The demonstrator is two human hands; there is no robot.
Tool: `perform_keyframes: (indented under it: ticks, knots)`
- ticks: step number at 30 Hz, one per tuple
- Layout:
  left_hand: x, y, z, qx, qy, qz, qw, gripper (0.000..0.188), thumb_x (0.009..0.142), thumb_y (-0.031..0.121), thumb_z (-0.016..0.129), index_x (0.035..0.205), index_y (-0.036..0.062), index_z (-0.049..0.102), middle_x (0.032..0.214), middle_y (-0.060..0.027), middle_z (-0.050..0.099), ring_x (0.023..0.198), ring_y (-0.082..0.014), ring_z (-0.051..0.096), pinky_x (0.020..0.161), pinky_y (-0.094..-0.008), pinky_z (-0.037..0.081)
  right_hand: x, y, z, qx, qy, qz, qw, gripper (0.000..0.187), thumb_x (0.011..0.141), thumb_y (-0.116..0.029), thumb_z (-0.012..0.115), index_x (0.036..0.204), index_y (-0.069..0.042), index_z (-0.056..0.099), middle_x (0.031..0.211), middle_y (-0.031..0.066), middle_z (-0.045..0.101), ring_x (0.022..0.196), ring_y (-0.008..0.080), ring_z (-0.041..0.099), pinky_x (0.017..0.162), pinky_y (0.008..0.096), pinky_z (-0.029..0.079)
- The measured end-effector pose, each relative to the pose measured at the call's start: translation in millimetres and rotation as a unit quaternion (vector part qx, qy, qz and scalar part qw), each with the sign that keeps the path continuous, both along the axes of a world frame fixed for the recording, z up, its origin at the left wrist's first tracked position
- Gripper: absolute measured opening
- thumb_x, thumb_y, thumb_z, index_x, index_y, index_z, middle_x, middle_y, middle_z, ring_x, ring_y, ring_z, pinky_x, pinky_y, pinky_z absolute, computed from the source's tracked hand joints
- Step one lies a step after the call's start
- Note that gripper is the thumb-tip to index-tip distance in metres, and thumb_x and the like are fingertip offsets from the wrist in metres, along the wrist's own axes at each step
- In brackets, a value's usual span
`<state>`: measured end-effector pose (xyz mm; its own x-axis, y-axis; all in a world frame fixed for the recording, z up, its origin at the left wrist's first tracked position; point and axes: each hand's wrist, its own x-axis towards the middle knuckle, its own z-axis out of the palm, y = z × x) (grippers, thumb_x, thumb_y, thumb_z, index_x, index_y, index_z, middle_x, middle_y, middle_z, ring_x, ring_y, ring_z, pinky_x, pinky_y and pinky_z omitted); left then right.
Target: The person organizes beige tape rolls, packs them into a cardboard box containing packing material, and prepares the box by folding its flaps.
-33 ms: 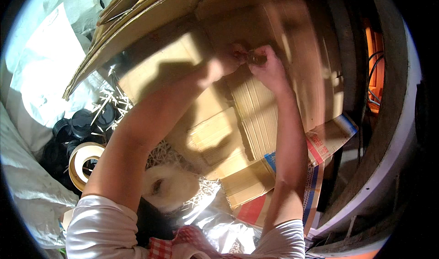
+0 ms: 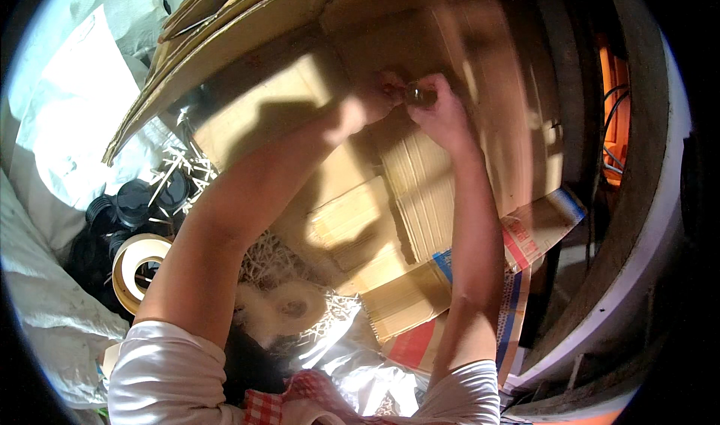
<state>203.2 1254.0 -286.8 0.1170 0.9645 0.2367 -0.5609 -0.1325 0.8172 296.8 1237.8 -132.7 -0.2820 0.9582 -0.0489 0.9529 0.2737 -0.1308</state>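
Over the brown cardboard [image 2: 424,178], my two hands meet at the upper middle. My left hand [image 2: 375,99] has its fingers drawn together, dim and partly in shadow; what they hold, if anything, I cannot make out. Thumb and forefinger of my right hand [image 2: 442,114] are closed around a small dark, shiny piece [image 2: 421,94], too small to name. Its left end is close to my left fingertips. Both forearms reach up from the lower edge, casting shadows on the cardboard.
Folded cardboard sheets [image 2: 217,31] rise at the upper left. Black round lids [image 2: 135,202], a tape roll [image 2: 124,275] and thin pale sticks [image 2: 184,166] lie left. A blurred pale round thing [image 2: 259,316] is below. A printed cardboard flap [image 2: 536,230] and a dark curved edge [image 2: 630,252] are right.
The blurred pale round thing at the lower middle looks different, its ring-like part now farther right. The shiny piece in my right hand looks slightly turned. My arms have barely moved.
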Motion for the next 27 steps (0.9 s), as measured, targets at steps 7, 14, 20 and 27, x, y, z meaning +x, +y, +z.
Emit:
perform_keyframes:
  ticks: [7, 14, 20, 27]
  knots:
    - [-10, -16, 39, -0.1, 0.0, 0.012, 0.995, 0.015, 0.077, 0.001, 0.06, 0.091, 0.0025, 0.059, 0.083, -0.007, 0.061, 0.078, -0.0164, 0.058, 0.069, -0.029, 0.048, -10, -7, 1, -0.005, -0.042, -0.037, 0.998, 0.066, 0.068, -0.021, 0.073, 0.119, -0.009, 0.033, 0.111, 0.0184, 0.055, 0.103, 0.0356, 0.054, 0.089, 0.0398, 0.042]
    - [43, 25, -7, -0.091, 0.002, 0.041, 0.995, 0.021, 0.077, 0.001, 0.059, 0.098, 0.003, 0.057, 0.085, -0.0084, 0.061, 0.077, -0.0172, 0.059, 0.067, -0.0298, 0.049, -25, -10, 0, -0.033, -0.029, -0.078, 0.996, 0.09, 0.062, -0.032, 0.08, 0.128, -0.009, 0.022, 0.118, 0.0257, 0.05, 0.111, 0.0386, 0.049, 0.093, 0.0415, 0.039]
    - [34, 34, -28, -0.054, -0.119, -0.049, 0.99, 0.015, 0.081, 0.005, 0.057, 0.096, 0.0045, 0.057, 0.087, -0.0062, 0.061, 0.083, -0.016, 0.057, 0.073, -0.0297, 0.047, -35, -8, 5, 0.052, -0.019, -0.086, 0.995, 0.123, 0.06, -0.023, 0.082, 0.141, -0.011, -0.01, 0.13, 0.0262, 0.041, 0.119, 0.039, 0.041, 0.099, 0.0412, 0.036]
    - [-11, -18, 29, -0.115, 0.028, 0.037, 0.992, 0.01, 0.087, 0.006, 0.053, 0.095, 0.0062, 0.058, 0.087, -0.0046, 0.061, 0.085, -0.0159, 0.056, 0.078, -0.0292, 0.044, 1, -19, 11, 0.146, 0.037, -0.041, 0.988, 0.114, 0.059, -0.014, 0.082, 0.141, -0.007, 0.004, 0.137, 0.0185, 0.033, 0.129, 0.0307, 0.027, 0.104, 0.0409, 0.029]
